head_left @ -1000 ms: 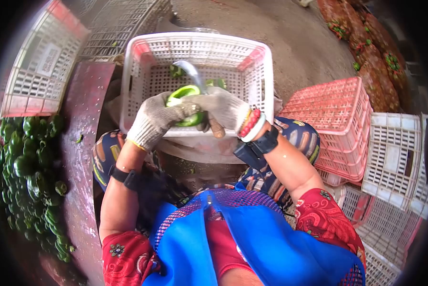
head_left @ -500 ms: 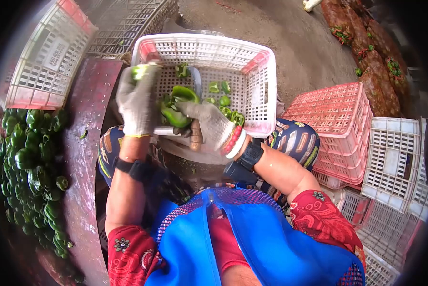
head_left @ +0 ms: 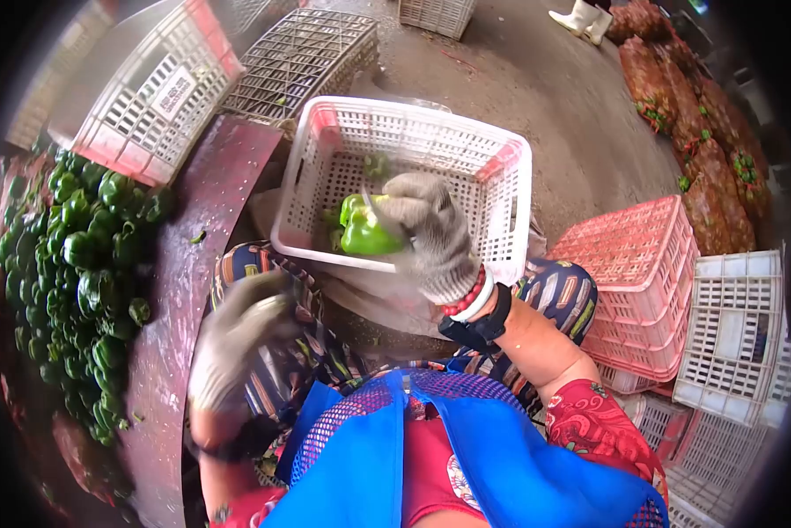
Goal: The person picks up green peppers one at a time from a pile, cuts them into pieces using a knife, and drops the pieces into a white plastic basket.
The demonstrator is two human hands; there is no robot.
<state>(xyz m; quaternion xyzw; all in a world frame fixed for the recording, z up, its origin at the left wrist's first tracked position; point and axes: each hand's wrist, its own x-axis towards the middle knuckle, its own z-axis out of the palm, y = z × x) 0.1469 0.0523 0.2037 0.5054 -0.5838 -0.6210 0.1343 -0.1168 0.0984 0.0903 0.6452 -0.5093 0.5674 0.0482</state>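
My right hand [head_left: 430,233], in a grey-white knitted glove, is closed above the white plastic crate [head_left: 413,110]. A thin grey streak of a knife blade [head_left: 371,201] shows by its fingers; the handle is hidden. A large green bell pepper [head_left: 364,231] lies right at the fingertips, overlapping the crate's near rim in this view. Deeper in the crate is a small green pepper piece [head_left: 376,165]. My left hand [head_left: 241,339], also gloved, is over my left thigh, smeared by motion, and I cannot tell whether it holds anything.
A heap of green bell peppers [head_left: 87,238] lies to the left, beside a dark red board [head_left: 162,326]. Pink crates [head_left: 629,255] are stacked at the right, next to white crates [head_left: 730,317]. Full mesh sacks [head_left: 712,176] lie at the far right, near a person's white boots [head_left: 580,19].
My left hand has drawn back from the crate towards my lap. My right hand has shifted right and turned, the knife moving with it. The camera view has shifted too.
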